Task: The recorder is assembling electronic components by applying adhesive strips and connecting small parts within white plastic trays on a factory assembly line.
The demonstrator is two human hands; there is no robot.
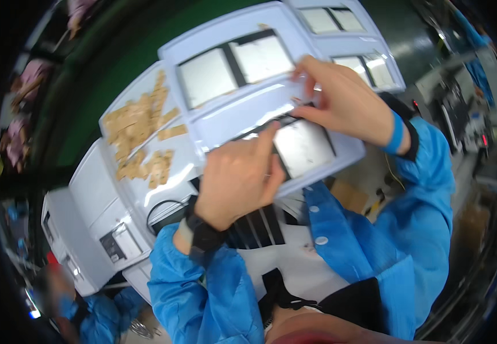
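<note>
A white plastic tray (pixel 222 127) lies before me, with silver rectangular panels set in dark recesses. My left hand (pixel 240 178) is over its near part, index finger stretched to the dark edge beside the near silver panel (pixel 306 148); the other fingers are partly curled. My right hand (pixel 343 97) reaches in from the right. Its thumb rests by the top edge of that same panel, and its index finger is spread away toward the far right panel (pixel 264 58). Nothing clear shows between those fingers, though motion blurs them. My left hand hides part of the near row.
Left of the tray, many tan paper-like strips (pixel 137 123) lie in another white tray. Further white trays (pixel 96 189) stand at the lower left. A similar tray with silver panels (pixel 320 21) stands at the upper right. A person in blue (pixel 96 312) is at the lower left.
</note>
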